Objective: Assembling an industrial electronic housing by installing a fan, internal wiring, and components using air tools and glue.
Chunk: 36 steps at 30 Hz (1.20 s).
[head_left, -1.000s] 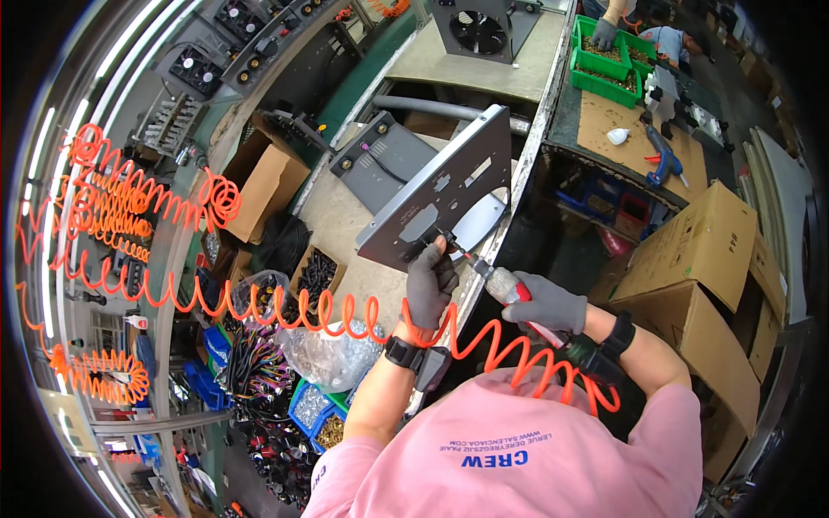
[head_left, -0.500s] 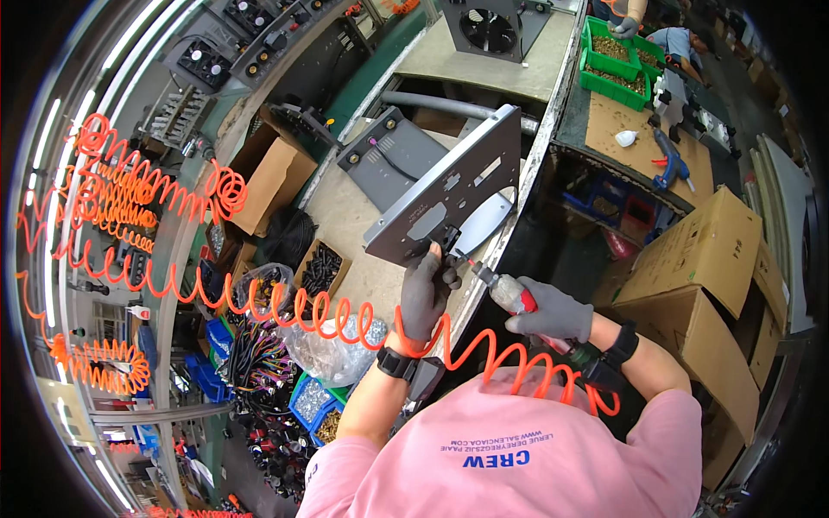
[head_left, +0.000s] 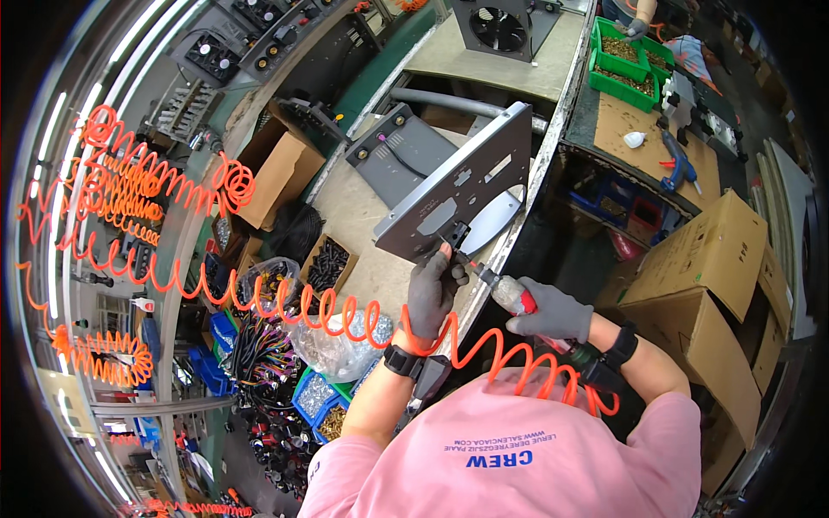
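Observation:
A dark grey metal panel (head_left: 462, 186) with cut-outs stands tilted on the bench. At its lower edge sits a small black fitting (head_left: 458, 233). My left hand (head_left: 432, 293), in a grey glove with a bare thumb tip, is closed with its thumb and fingers at that fitting. My right hand (head_left: 553, 311), gloved too, is wrapped round a power screwdriver (head_left: 511, 294) with a clear and red body. The driver's bit points at the fitting beside my left fingers; whether it touches a screw is too small to tell. A coiled orange air hose (head_left: 350, 315) crosses over my left wrist.
Behind the panel lies another grey housing (head_left: 393, 151). Left of the bench are a carton of black parts (head_left: 328, 266), plastic bags (head_left: 341, 341) and a blue bin (head_left: 315, 397). To the right stand an open cardboard box (head_left: 691, 259) and a blue glue gun (head_left: 678, 160). A co-worker's gloved hand (head_left: 637, 28) is at green bins (head_left: 622, 65).
The whole view has shifted slightly, so the bench and panel appear a little further right. Both hands keep their grips, and the driver stays pointed at the black fitting.

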Each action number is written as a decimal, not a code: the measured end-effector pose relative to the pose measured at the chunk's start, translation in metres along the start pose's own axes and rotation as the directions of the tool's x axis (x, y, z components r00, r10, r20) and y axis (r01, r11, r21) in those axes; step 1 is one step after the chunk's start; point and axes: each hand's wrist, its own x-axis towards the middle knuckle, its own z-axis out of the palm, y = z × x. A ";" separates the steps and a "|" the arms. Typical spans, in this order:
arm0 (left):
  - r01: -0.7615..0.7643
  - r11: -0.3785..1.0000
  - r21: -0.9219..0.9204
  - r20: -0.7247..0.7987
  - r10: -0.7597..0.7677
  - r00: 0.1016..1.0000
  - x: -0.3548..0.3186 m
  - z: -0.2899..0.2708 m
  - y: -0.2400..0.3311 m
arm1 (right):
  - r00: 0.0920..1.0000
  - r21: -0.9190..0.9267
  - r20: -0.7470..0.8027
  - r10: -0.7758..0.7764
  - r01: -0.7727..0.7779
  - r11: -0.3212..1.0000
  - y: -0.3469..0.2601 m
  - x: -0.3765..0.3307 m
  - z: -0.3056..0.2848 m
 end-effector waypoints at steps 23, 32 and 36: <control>-0.093 0.985 0.148 -0.139 0.114 0.984 -0.002 0.019 0.002 | 0.976 0.536 0.182 -0.115 -0.001 0.844 0.014 0.011 0.008; -0.075 0.993 0.094 -0.126 0.086 0.988 0.004 0.011 0.000 | 0.987 0.445 0.088 -0.134 0.081 0.892 0.009 0.012 0.013; -0.090 0.995 0.049 -0.112 0.095 0.989 0.004 0.011 0.000 | 0.992 0.439 0.094 -0.085 0.035 0.898 0.006 0.012 0.014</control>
